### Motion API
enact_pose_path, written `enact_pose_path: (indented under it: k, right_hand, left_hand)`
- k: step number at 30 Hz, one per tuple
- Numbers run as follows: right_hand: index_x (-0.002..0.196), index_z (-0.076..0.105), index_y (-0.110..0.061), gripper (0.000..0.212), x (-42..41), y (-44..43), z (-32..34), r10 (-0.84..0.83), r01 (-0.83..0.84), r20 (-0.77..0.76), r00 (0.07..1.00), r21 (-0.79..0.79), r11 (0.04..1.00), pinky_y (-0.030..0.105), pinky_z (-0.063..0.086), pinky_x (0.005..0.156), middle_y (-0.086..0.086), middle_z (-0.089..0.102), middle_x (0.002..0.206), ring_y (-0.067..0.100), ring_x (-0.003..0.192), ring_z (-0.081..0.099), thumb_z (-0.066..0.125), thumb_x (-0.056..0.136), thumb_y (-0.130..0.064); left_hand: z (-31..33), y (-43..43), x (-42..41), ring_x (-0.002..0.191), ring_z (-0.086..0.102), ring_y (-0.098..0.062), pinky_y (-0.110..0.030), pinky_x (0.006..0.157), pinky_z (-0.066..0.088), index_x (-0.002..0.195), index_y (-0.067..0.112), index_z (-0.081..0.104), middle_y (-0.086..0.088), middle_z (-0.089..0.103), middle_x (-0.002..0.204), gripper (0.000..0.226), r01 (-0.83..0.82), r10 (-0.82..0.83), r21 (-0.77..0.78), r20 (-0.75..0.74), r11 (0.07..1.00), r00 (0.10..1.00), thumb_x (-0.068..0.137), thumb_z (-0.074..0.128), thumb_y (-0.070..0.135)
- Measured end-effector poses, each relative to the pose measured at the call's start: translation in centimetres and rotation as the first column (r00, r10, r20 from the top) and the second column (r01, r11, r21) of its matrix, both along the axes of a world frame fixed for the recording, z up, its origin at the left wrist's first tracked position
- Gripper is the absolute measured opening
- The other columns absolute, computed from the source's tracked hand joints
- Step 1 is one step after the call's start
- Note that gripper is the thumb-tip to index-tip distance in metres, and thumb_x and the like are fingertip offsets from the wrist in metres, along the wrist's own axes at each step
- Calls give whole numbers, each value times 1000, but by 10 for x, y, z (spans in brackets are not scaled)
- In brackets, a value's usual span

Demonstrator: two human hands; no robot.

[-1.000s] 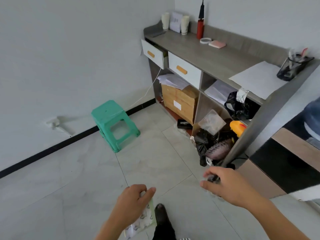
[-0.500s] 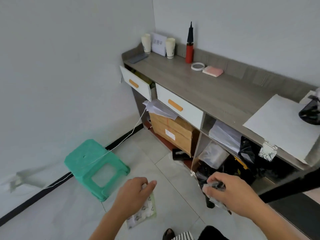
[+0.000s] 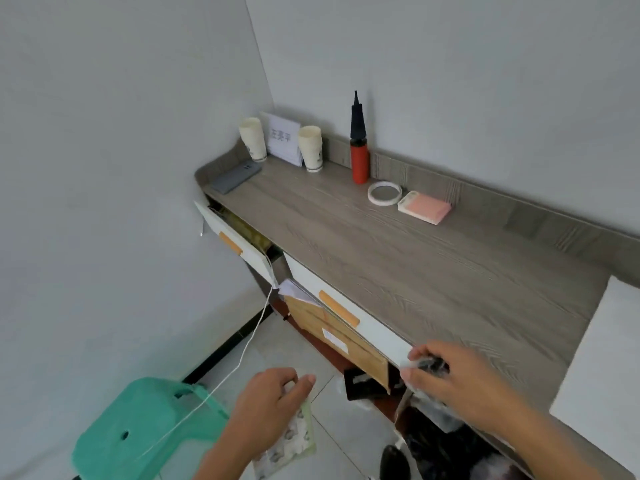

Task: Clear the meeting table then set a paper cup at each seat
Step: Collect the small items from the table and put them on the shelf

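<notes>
View has swung up onto the sideboard (image 3: pixel 398 258); left hand (image 3: pixel 266 403) pinches a packet (image 3: pixel 291 441), right hand (image 3: pixel 453 382) grips crumpled plastic (image 3: pixel 427 365), likely cleared clutter; cups (image 3: pixel 310 148) at 12 o'clock untouched.

Two stacks of paper cups (image 3: pixel 253 138) (image 3: pixel 311 148), one red pump (image 3: pixel 359 147), one tape ring (image 3: pixel 384 193), one pink pad (image 3: pixel 424 211), one phone (image 3: pixel 236 176), two drawers (image 3: pixel 239 244) (image 3: pixel 349 318), one green stool (image 3: pixel 145 430).

Left hand (image 3: pixel 268 401) pinches a patterned packet (image 3: pixel 291 441); right hand (image 3: pixel 453 382) grips crumpled plastic (image 3: pixel 427 365) at the counter (image 3: pixel 398 268) edge. Two cup stacks (image 3: pixel 310 148) stand far back.
</notes>
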State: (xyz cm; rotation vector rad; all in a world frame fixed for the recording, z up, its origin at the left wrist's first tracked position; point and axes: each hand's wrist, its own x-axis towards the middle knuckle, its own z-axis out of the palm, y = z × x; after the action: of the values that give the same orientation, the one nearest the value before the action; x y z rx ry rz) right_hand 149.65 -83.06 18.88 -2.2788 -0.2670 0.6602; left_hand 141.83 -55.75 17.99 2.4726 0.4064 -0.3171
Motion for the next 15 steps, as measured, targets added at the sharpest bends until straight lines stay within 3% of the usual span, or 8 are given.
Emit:
enact_pose_path:
  k: [4, 8, 10, 15]
  right_hand:
    - [95, 61, -40, 29, 66, 26, 6, 108, -107, 25, 994, -24, 994, 27, 55, 78, -18, 67, 90, -1, 82, 63, 62, 78, -63]
    - [90, 61, -38, 29, 115, 34, -2, 72, -72, -12, 997, -8, 997, 27, 57, 70, -13, 69, 84, 3, 75, 66, 60, 77, -64]
    - [92, 61, -38, 27, 136, 34, -10, 21, -22, -37, 999, -9, 1000, 23, 55, 65, -12, 70, 83, 3, 72, 66, 61, 79, -61]
    - [86, 66, -36, 29, 171, 32, -26, -221, 222, -38, 974, 23, 975, 33, 54, 66, -11, 72, 82, 6, 69, 66, 65, 76, -64]
  left_hand:
    - [-5, 17, 55, 46, 45, -7, -26, 56, 44, 64, 15, 55, 5, 48, 55, 49, -37, 37, -31, 21, 999, 999, 93, 48, 55]
    - [-12, 27, 102, 47, 37, -7, -27, 55, 35, 58, 21, 42, 4, 38, 53, 49, 16, -16, -55, 5, 998, 1000, 91, 49, 57]
    - [-10, 35, 133, 45, 33, -6, -26, 53, 30, 56, 22, 37, 6, 33, 49, 50, 48, -48, -98, -3, 994, 999, 92, 49, 55]
    - [-4, 49, 232, 46, 29, -7, -28, 54, 26, 55, 23, 29, 8, 27, 48, 51, 110, -105, -203, 37, 973, 994, 95, 46, 49]
